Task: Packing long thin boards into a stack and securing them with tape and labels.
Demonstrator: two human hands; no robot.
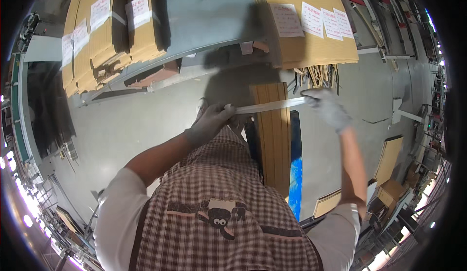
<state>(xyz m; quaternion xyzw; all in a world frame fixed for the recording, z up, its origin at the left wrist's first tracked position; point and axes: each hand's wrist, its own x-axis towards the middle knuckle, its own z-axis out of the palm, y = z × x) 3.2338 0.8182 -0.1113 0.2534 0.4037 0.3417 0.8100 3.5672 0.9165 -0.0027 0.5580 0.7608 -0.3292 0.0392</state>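
Note:
A flat white strap (265, 107) is stretched between my two grey-gloved hands. My left hand (210, 124) is closed on its left end, in front of my body. At the other end my right hand (328, 109) grips the strap with bent fingers. The strap crosses above a tall narrow stack of brown cardboard (272, 139), which stands right of my checked apron (228, 193). Whether the strap touches the cardboard, I cannot tell.
Bundled cardboard (104, 32) with white labels lies at the far left on a grey table (209, 13). Another labelled cardboard stack (316, 42) is at the far right. A blue support (296, 173) runs beside the narrow stack. Cardboard boxes (389, 193) stand at the right.

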